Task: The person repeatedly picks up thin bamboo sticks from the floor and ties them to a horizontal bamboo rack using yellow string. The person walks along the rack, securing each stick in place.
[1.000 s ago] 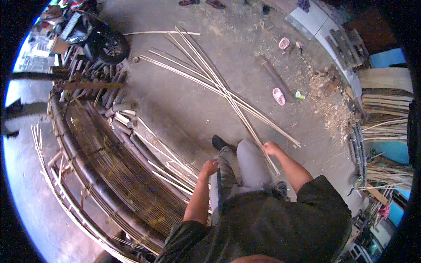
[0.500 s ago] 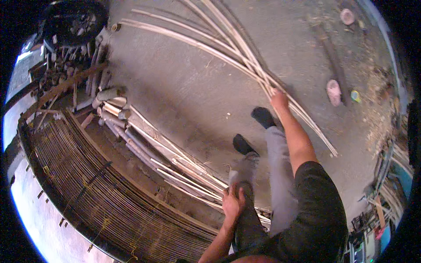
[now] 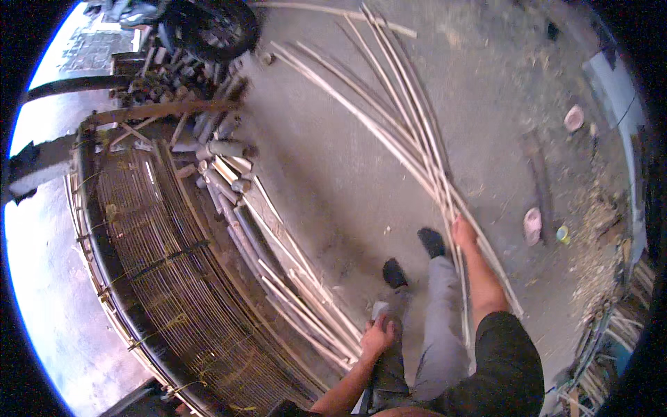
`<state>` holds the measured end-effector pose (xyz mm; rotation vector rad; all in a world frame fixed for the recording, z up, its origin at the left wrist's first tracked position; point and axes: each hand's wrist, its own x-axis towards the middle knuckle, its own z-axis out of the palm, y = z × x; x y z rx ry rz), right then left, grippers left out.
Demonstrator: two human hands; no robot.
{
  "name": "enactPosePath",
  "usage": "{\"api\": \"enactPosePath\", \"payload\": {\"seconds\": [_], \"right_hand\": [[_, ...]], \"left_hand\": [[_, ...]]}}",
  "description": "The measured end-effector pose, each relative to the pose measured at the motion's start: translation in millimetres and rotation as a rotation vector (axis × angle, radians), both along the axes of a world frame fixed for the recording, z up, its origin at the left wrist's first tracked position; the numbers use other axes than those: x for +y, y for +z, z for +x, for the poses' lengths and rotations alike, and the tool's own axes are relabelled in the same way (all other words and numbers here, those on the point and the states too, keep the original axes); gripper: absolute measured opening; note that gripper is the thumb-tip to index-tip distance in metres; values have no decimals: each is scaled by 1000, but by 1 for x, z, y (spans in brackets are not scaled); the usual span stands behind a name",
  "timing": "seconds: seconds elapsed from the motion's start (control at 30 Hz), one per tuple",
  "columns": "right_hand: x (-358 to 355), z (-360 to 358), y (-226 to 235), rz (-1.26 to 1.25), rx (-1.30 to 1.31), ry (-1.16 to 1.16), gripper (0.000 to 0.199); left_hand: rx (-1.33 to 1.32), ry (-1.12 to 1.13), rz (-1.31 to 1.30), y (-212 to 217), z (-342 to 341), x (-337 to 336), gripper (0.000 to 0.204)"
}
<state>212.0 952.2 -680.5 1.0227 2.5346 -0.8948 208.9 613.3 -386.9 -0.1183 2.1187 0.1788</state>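
Observation:
My right hand (image 3: pixel 464 235) is closed around a long, pale, thin strip that looks like split bamboo, beside my right lower leg. The held strip (image 3: pixel 464 299) runs back along that leg toward my lap. It crosses a fanned bundle of similar bamboo strips (image 3: pixel 410 149) on the floor, whose near ends reach right of my forearm. My left hand (image 3: pixel 379 336) rests on my left knee with its fingers apart, next to a small grey patch (image 3: pixel 380 309) I cannot identify. No held thing shows in that hand.
A large dark slatted bamboo rack (image 3: pixel 167 271) stands at left. Bamboo poles and split pieces (image 3: pixel 243 222) lie between it and my legs. A motorcycle wheel (image 3: pixel 215 31) is at the far left, pink footwear (image 3: pixel 533 226) and shavings (image 3: pixel 590 243) at the right.
The view has turned, shifting the floor and rack within it. A strip at my right hand now reaches back along my leg toward my lap. My left hand stays on the knee.

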Motion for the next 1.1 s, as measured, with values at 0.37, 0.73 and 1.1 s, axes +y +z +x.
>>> {"api": "enactPosePath", "payload": {"seconds": [0.37,0.73,1.1], "right_hand": [[-36,-116,450,-175,794,-107,18],[-302,-249,700,-865,1193,377,23],[-606,-23,766,-1931,146,624,20]], "left_hand": [[368,504,274,104,6,-29,50],[1196,658,636,370,-98,-77,35],[1403,1220,-250,489,156,-291,34]]}}
